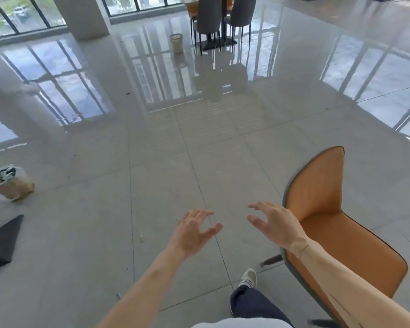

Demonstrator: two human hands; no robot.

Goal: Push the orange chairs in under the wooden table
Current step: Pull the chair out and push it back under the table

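An orange chair (336,233) stands on the grey tiled floor (163,174) at the near right, its curved back rising toward the far side and its seat running toward the near right corner. The chair's dark shell edges it, and one dark leg pokes out at its left, low down. The rest of its legs are hidden beneath the seat and behind the person's right forearm, which crosses in front of the seat.

The right hand (273,222) hovers just left of the chair back, fingers spread and gently curved, holding nothing; whether it brushes the edge of the chair back cannot be told. The left hand (194,229) hangs in the air beside it, a little apart, fingers likewise spread and loosely curved, empty, over bare floor.

Below the hands, a pale shoe (249,278) and a dark trouser leg step forward.

Far off, at the top middle, two grey chairs (223,17) stand at a dark-based table (217,42), cut off by the frame's top edge; a sliver of orange shows behind them. A small wire bin (176,43) sits to their left. At the near left lie a crumpled bag (8,183), blurred, and a dark flat shape (3,242), cut off.
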